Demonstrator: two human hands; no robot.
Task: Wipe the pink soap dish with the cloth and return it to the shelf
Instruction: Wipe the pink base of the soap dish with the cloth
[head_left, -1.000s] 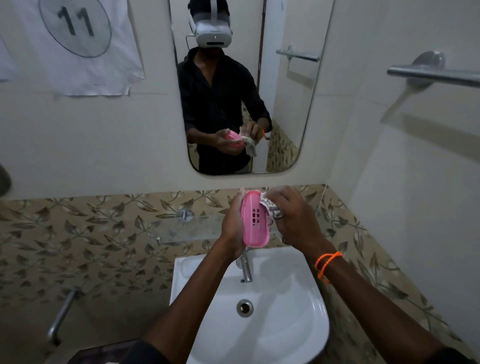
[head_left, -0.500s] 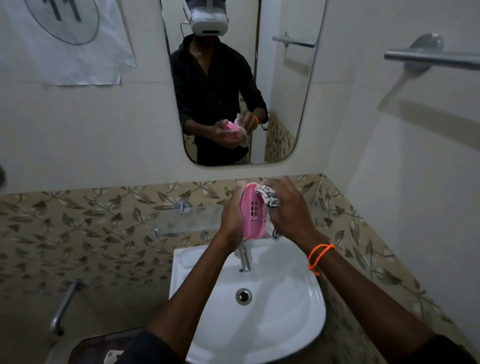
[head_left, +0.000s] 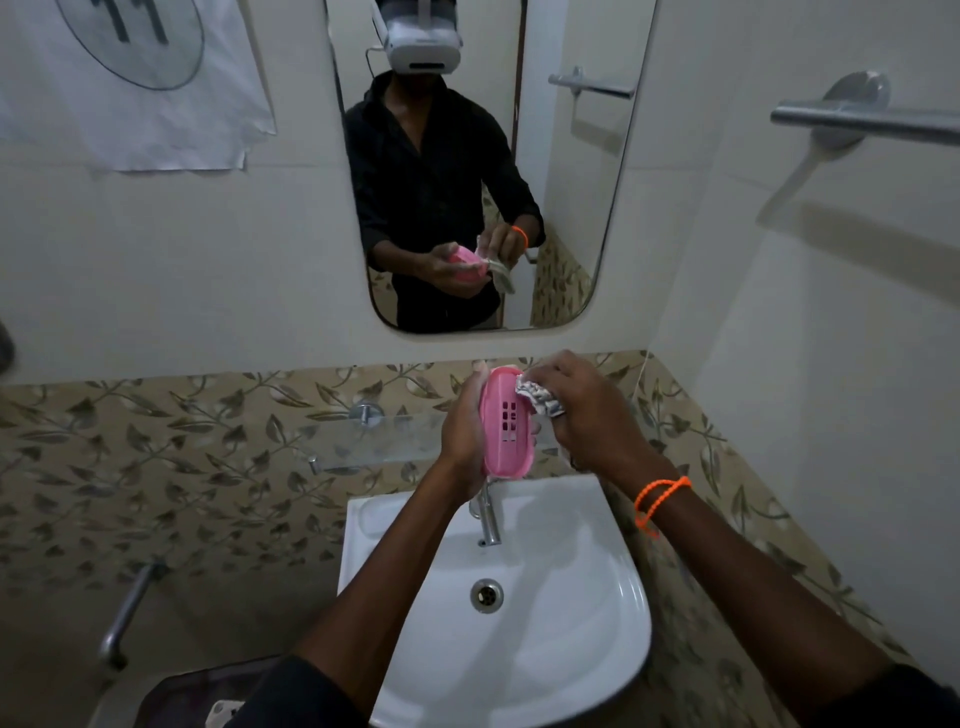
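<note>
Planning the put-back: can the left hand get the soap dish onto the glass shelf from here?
Probably yes. The left hand holds the pink soap dish just in front of the glass shelf, whose visible surface looks bare. Only the cloth in the right hand touches the dish.

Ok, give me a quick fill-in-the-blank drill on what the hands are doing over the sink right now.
1. The pink soap dish is held in the ____ hand.
2. The right hand presses a crumpled ____ against the dish's upper edge.
3. An orange ____ sits on the right wrist.
4. Directly below the dish stands the metal ____ of the white sink.

Missing words: left; cloth; bracelet; tap
</note>
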